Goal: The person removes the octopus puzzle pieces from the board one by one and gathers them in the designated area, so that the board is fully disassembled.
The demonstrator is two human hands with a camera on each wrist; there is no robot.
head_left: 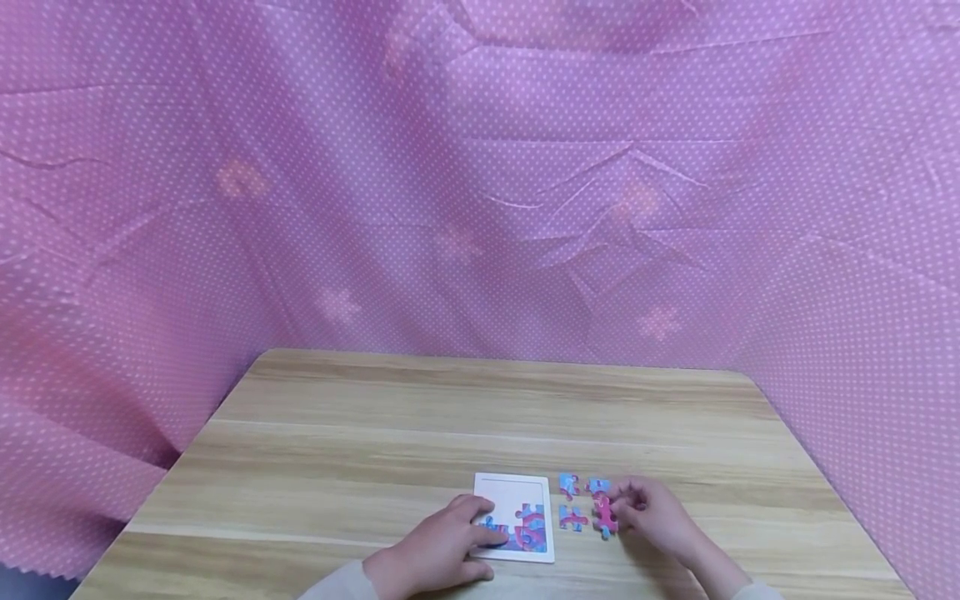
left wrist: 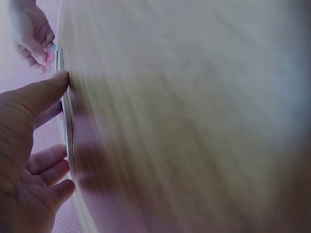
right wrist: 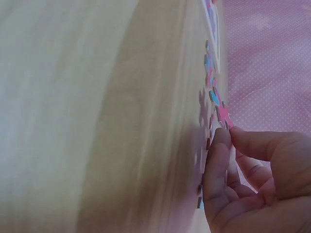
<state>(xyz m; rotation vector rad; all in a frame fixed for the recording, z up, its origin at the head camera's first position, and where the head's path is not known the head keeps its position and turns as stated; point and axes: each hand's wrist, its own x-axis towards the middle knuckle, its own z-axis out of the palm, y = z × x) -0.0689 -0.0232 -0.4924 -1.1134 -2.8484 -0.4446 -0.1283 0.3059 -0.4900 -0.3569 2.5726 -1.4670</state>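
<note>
My right hand (head_left: 660,518) pinches a pink jigsaw piece (right wrist: 223,114) with blue on one tab between thumb and fingertips. In the right wrist view the piece is tilted, raised over the tabletop, and casts a shadow on it. My left hand (head_left: 438,546) rests on the left side of a white-framed puzzle tray (head_left: 551,533), fingers spread, one fingertip on the pieces inside. Fitted pieces (head_left: 534,533) in pink, blue and purple fill the tray's bottom and lower right; its upper left shows bare white backing. Part of the bottom row is hidden under my left fingers.
Loose jigsaw pieces lie right of the tray: a blue and pink one (head_left: 568,486), another below it (head_left: 573,518), and a blue one (head_left: 597,484) beside my right fingers. The wooden table (head_left: 375,433) reaches back to a pink dotted cloth (head_left: 480,250) that hangs around it.
</note>
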